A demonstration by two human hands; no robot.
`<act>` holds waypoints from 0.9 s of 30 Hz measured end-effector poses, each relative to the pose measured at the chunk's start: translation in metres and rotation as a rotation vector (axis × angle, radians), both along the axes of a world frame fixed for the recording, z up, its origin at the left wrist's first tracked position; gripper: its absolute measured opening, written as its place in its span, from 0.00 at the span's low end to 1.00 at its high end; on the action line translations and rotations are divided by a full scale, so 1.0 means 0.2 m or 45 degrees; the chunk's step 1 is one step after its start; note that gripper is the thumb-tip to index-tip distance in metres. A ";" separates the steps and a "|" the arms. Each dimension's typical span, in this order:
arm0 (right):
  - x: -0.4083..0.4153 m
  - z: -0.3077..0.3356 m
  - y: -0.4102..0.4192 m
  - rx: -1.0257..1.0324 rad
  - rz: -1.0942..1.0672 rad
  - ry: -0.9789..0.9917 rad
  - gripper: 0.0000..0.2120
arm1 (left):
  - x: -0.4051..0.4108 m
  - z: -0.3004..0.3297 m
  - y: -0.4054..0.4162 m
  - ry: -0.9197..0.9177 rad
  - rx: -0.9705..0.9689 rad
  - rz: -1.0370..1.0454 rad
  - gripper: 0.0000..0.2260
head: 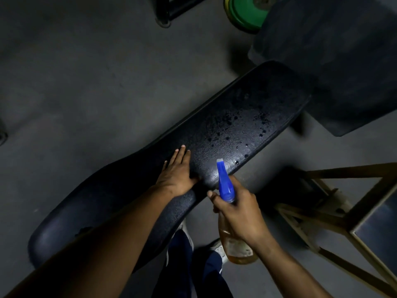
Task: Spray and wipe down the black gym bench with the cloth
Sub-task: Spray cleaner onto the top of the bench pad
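Grey gym floor (75, 72) lies under the black gym bench (236, 117), which runs from near left to far right, droplets beading its far half. Left hand (177, 172) rests flat, fingers straight, mid-bench. Right hand (240, 211) grips a blue-nozzled spray bottle (225, 186) of amber liquid at the bench's near edge.

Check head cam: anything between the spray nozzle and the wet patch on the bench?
Nothing. In the head view the spray bottle in the right hand points over bare bench padding toward the droplets; left hand rests flat beside.
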State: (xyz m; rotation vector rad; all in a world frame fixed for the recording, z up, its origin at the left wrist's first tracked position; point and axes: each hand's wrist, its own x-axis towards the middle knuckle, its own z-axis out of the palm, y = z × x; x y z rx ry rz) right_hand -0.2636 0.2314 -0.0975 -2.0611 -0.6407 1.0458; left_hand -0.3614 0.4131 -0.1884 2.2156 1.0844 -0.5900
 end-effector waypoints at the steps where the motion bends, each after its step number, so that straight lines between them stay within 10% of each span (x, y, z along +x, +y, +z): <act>1: -0.01 0.00 0.02 -0.013 0.008 -0.002 0.11 | -0.02 0.00 0.00 0.005 0.002 0.003 0.44; 27: -0.05 -0.11 0.14 -0.005 0.021 -0.059 0.19 | -0.20 -0.03 0.01 -0.055 0.047 0.013 0.44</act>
